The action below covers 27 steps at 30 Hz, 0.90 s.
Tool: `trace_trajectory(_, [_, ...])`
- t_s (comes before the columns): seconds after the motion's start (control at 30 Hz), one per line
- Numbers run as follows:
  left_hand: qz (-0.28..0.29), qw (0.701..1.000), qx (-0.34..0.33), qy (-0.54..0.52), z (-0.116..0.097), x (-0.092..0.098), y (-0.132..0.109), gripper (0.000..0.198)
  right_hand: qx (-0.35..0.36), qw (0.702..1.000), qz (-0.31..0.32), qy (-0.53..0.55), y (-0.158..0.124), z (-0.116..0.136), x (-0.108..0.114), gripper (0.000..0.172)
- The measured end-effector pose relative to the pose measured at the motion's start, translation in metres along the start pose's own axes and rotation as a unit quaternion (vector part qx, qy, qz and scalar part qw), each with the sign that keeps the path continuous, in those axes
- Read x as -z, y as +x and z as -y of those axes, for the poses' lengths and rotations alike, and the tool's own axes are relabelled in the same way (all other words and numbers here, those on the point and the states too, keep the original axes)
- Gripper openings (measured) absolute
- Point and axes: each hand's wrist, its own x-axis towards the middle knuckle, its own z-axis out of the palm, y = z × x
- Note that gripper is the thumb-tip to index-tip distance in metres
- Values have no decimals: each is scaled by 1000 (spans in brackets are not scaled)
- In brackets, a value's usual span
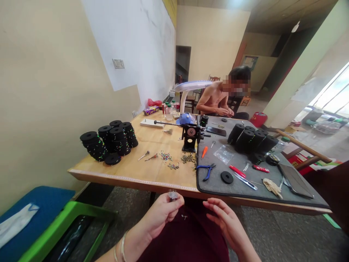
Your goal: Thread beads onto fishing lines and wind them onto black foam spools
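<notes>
fingers [174, 204] hide most of bundle [172, 195]

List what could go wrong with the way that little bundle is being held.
1. The left hand pinches the bundle over the lap, off the table; a slip would likely drop it onto the floor.
2. A small piece already seems loose on the lap and could get lost.
3. The right hand is open, so the bundle has no second grip.

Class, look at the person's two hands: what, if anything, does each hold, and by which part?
The left hand pinches a small bundle of thin pins by its lower end. The right hand is open and holds nothing.
</notes>
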Motion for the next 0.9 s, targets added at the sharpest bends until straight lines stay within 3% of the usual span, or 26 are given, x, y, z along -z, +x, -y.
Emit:
trace_trajectory(0.1, [-3,1000,-1,24,1,-4,-1,32,26,995,15,-98,-11,5,-10,38])
trace_trajectory(0.27, [-32,997,-19,70,1,-8,-2,33,181,960,72,-202,-9,12,-56,41])
trace_trajectory(0.4, [-72,994,-28,80,1,-6,-2,36,164,948,137,-235,7,3,-81,26])
trace_trajectory(0.47, [-90,991,-33,88,2,-1,-1,34,166,947,114,-250,15,-4,-86,17])
trace_trajectory(0.6, [-139,966,-117,184,6,23,4,26,182,948,59,-254,25,-17,-87,31])
trace_trajectory(0.7, [-188,902,-177,345,0,57,11,22,149,970,56,-182,28,-23,-87,36])
trace_trajectory(0.77, [-254,815,-162,495,-11,84,15,17,109,987,54,-105,28,-26,-88,37])
trace_trajectory(0.83, [-313,701,-128,628,-26,109,21,13,68,996,49,-28,26,-27,-89,37])
trace_trajectory(0.9, [-323,679,-126,648,-38,129,27,12,40,997,49,39,25,-28,-90,35])
